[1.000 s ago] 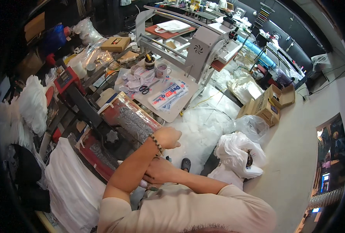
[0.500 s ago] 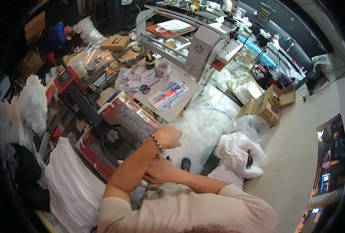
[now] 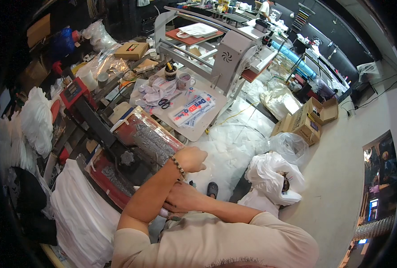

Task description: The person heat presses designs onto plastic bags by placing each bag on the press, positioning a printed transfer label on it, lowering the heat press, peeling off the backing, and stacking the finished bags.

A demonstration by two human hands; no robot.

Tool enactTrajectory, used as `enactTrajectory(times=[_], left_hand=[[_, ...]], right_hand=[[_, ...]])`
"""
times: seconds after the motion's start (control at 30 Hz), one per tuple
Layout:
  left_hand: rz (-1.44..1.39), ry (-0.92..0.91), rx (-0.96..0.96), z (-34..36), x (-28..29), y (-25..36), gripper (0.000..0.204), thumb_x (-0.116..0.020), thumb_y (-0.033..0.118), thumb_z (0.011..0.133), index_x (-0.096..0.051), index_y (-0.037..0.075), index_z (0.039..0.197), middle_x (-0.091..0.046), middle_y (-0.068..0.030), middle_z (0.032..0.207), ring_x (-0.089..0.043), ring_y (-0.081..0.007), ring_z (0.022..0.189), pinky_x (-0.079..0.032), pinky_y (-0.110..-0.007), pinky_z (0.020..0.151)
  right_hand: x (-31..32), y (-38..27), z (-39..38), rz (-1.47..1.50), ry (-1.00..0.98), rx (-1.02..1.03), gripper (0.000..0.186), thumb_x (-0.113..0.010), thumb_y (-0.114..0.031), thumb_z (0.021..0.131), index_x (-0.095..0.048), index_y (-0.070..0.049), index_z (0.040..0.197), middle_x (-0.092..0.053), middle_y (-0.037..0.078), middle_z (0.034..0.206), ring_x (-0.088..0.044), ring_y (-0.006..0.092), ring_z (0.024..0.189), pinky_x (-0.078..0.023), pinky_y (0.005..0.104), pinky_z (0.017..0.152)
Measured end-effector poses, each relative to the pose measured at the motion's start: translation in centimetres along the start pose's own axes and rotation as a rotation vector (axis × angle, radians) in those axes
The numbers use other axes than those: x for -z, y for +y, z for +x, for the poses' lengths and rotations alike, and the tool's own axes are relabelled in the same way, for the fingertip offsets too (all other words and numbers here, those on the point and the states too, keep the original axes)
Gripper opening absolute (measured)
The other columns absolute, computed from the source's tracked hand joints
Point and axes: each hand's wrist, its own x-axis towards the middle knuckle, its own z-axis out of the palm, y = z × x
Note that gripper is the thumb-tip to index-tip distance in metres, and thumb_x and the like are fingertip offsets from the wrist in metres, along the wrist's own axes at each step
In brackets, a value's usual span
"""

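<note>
Before me is a heat press with a dark arm [image 3: 102, 138], a red control box [image 3: 74, 94] and a worn, silver-patched red plate [image 3: 147, 138]. My left hand [image 3: 192, 159], a beaded bracelet [image 3: 179, 166] at its wrist, is closed at the plate's near right corner; whatever is in it is hidden. Crossing beneath my left forearm, my right hand [image 3: 179, 197] has bent fingers beside a small pale thing [image 3: 164, 212]. The forearm hides part of this hand and what it grips. A second red, silver-patched surface [image 3: 113, 176] shows left of my forearm.
White fabric [image 3: 80, 205] hangs at the left. Beyond the press, a board [image 3: 194, 129] bears scissors [image 3: 164, 103], printed sheets [image 3: 193, 109], a mug [image 3: 185, 81] and crumpled cloth [image 3: 160, 91]. Clear plastic [image 3: 227, 154], a white bag [image 3: 274, 174] and cardboard boxes [image 3: 299, 123] lie to the right.
The whole view has shifted very slightly. Both hands keep the same crossed position at the press, and nothing has visibly been taken or let go.
</note>
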Motion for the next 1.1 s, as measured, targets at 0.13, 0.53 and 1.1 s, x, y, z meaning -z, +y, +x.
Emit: enactTrajectory(times=[0.13,0.53,1.1], left_hand=[[-0.002,0.024,-0.005,-0.3,-0.2,-0.2,0.038,-0.076,0.035,0.086,-0.071,0.001,0.102,-0.071,-0.0236,0.097,-0.069,-0.0408,0.097,-0.054,-0.048,0.086],[-0.055,0.032,-0.081,0.1,0.0,-0.8,0.036,-0.074,0.033,0.086,-0.069,0.001,0.100,-0.073,-0.0217,0.098,-0.069,-0.0405,0.097,-0.053,-0.049,0.087],[-0.067,0.011,-0.043,0.2,-0.1,-0.7,0.038,-0.078,0.032,0.086,-0.070,-0.001,0.104,-0.073,-0.0230,0.097,-0.070,-0.0400,0.096,-0.054,-0.046,0.085]], right_hand=[[-0.2,-0.1,0.0,0.007,-0.020,-0.003,0.036,-0.058,-0.032,0.095,-0.063,-0.009,0.122,-0.068,0.018,0.114,-0.068,0.0380,0.099,-0.052,0.0533,0.085],[-0.3,0.2,0.5,-0.023,-0.175,-0.137,0.029,-0.060,-0.032,0.093,-0.066,-0.008,0.110,-0.072,0.014,0.101,-0.069,0.0368,0.086,-0.055,0.0497,0.074],[-1.6,0.2,0.3,0.042,0.099,-0.054,0.028,-0.062,-0.030,0.086,-0.069,-0.004,0.080,-0.070,0.018,0.080,-0.069,0.0398,0.076,-0.055,0.0521,0.072]])
